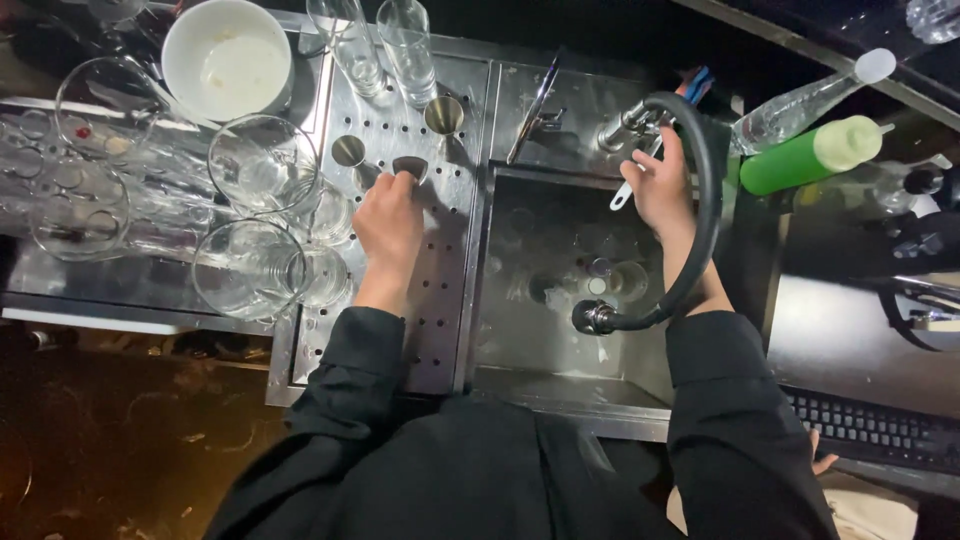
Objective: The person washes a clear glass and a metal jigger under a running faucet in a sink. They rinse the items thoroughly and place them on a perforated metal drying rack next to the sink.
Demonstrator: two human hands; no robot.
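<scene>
Left hand (388, 225) closed on steel jigger (411, 166), drain tray (440, 300); right hand (660, 185) grips faucet handle (628, 122) over sink (560, 330), well apart

Two hands at a steel bar sink

The left hand (388, 222) grips a metal jigger (410, 167) on the perforated drainboard (440, 300); the right hand (660, 185) reaches the tap (625, 125), beside a black hose (705, 200).

Metal jigger (410, 166): small steel measuring cup, sitting mouth-up on the perforated drain board (440, 270), just left of the sink.
Tap handle (625, 125): chrome fitting, standing on the ledge behind the sink, black hose (700, 210) curving down from it.
</scene>
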